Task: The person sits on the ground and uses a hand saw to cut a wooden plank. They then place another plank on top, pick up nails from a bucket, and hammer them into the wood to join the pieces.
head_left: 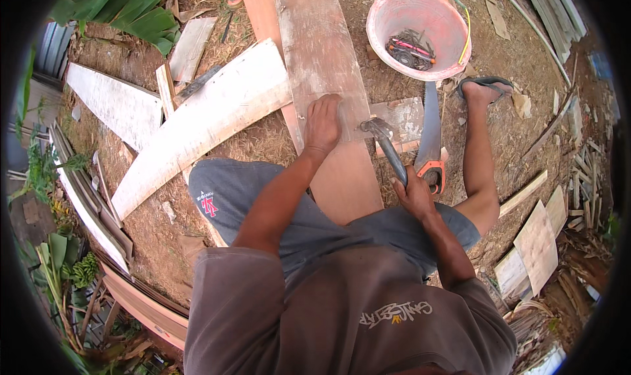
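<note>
My left hand (322, 123) presses down on a weathered brown plank (320, 43), near its lower end. Its fingers are curled under, and what they may hold is hidden. That plank overlaps a smoother reddish board (343, 181) running between my legs. Gripped in my right hand (414, 192) is a claw hammer (392, 155), its head just right of the board's edge and apart from my left hand. A handsaw (431, 128) with an orange handle lies on the ground beyond my right hand.
A pinkish bucket (388, 26) holding nails and a red tool stands at the top right. White-faced curved plywood (217, 105) and another white panel (115, 105) lie on the left. My sandalled foot (485, 91) rests right of the saw. Wood scraps (539, 243) lie farther right.
</note>
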The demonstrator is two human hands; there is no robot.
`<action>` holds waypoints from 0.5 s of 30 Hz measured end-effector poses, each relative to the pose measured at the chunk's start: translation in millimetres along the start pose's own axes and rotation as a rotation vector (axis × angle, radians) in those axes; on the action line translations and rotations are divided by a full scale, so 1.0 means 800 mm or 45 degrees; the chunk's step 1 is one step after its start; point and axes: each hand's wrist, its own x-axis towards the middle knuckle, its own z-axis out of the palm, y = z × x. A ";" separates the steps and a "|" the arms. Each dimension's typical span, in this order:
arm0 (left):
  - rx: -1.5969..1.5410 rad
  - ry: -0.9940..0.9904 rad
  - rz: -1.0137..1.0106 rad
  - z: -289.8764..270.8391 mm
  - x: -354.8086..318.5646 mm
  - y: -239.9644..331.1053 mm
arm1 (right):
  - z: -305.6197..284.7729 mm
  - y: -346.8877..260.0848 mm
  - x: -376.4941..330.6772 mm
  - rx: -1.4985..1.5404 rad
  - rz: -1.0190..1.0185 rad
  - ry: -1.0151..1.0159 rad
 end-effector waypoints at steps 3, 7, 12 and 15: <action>0.029 -0.018 -0.002 0.001 -0.002 -0.001 | -0.029 -0.023 -0.022 0.345 -0.126 0.098; 0.010 0.074 0.062 0.007 -0.009 -0.005 | -0.079 -0.086 -0.032 1.139 -0.792 0.522; -0.030 0.107 0.069 0.008 -0.009 -0.007 | -0.022 -0.044 0.007 0.547 -0.976 0.662; -0.034 0.019 0.021 0.006 -0.003 -0.006 | 0.002 0.003 0.012 -0.119 -0.229 0.159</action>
